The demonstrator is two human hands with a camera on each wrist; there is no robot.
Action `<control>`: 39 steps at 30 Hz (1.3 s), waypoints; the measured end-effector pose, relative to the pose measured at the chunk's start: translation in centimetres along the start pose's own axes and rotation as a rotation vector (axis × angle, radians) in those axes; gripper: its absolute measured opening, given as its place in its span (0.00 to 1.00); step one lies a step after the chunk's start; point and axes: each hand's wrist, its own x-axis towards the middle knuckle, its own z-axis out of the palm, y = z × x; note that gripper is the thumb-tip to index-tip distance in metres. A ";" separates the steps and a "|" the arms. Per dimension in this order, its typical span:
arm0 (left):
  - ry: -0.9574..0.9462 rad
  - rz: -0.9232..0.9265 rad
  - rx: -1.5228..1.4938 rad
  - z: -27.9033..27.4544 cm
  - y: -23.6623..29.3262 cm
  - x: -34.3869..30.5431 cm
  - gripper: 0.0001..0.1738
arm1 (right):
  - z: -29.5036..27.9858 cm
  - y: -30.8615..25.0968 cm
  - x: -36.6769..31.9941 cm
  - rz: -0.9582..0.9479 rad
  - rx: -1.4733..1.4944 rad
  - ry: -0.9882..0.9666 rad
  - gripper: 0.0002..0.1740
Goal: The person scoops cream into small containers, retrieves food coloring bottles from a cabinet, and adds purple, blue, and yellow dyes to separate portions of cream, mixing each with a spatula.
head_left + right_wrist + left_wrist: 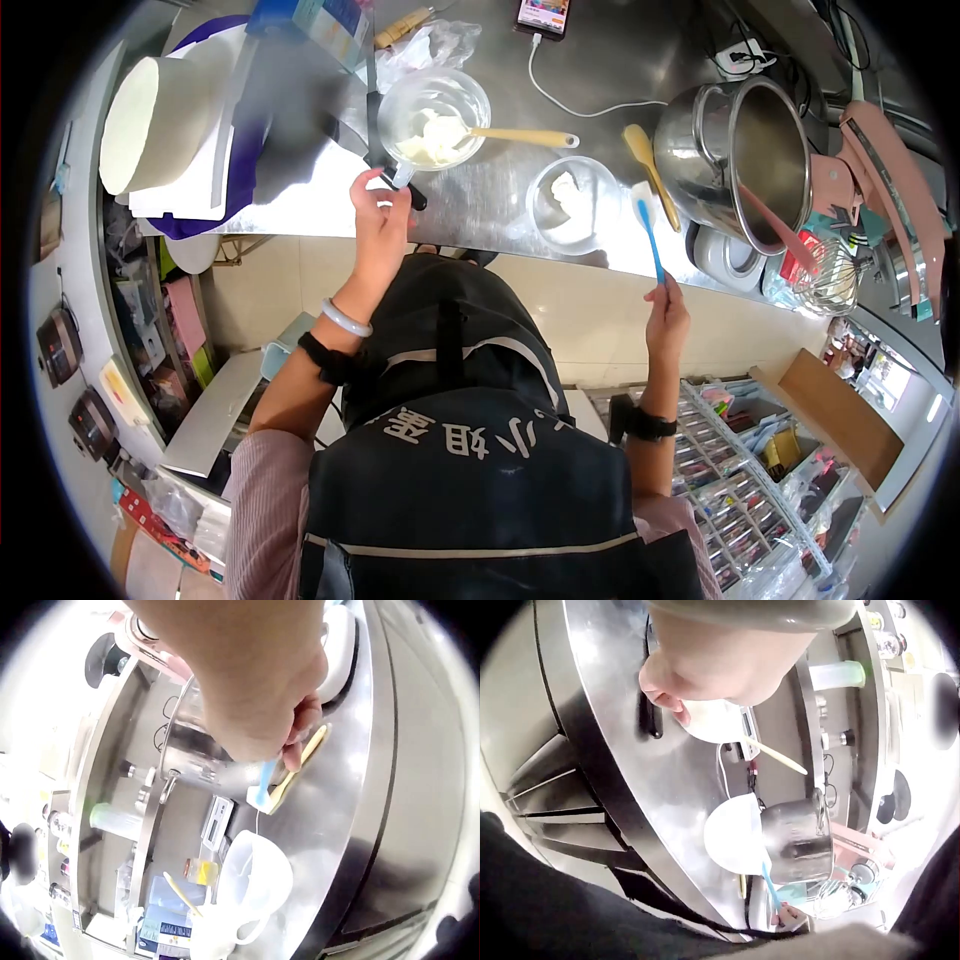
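My left hand (382, 225) is at the handle of a translucent plastic jug (392, 105), its fingers pinching near that handle. White cream (440, 135) lies in this jug, and a wooden-handled spatula (530, 136) leans out over its rim. My right hand (667, 325) grips the handle of a small blue spatula (648, 225), whose pale head has white cream on it. Left of that head stands a second translucent jug (600, 190) with a white lump inside. In the right wrist view, the blue spatula (266, 784) overlaps a yellowish spatula (281, 791) on the counter.
A big steel pot (690, 125) stands at the right, beside a pink stand mixer (880, 170) and a wire whisk (830, 280). A tall white cream-coated cake (135, 125) is at the left. Near the left jug lies a black-handled knife (418, 200); a charging phone (545, 14) lies behind.
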 end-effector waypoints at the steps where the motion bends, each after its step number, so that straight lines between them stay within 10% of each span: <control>1: -0.016 -0.018 0.005 0.1 0.5 0.4 0.21 | 0.3 -0.5 0.6 -0.030 -0.066 -0.010 0.11; 4: -0.200 -0.276 -0.047 -0.5 -0.5 2.2 0.16 | 2.4 -0.6 3.0 -0.084 -0.040 0.048 0.13; 12: -0.504 -0.247 -0.026 -0.4 -1.5 1.5 0.15 | -0.3 -8.7 2.2 -0.231 -0.042 0.141 0.14; 19: -0.475 -0.239 -0.012 -1.2 -3.2 0.8 0.15 | 0.0 -17.9 5.1 -0.259 0.278 0.051 0.15; 26: -0.437 -0.153 0.058 -2.6 -2.6 0.9 0.15 | 2.2 -12.8 10.6 -0.159 0.058 0.009 0.13; 32: -0.454 -0.179 0.044 -3.6 -2.4 0.7 0.16 | 3.7 -11.7 12.6 -0.361 -0.169 -0.197 0.14; 34: -0.466 -0.173 -0.004 -3.6 -2.8 0.8 0.17 | 4.2 -14.4 12.6 -0.879 -0.345 0.046 0.15; 39: -0.446 -0.174 0.036 -3.2 -2.7 0.5 0.16 | 6.3 -19.9 6.4 -0.509 0.011 -0.343 0.15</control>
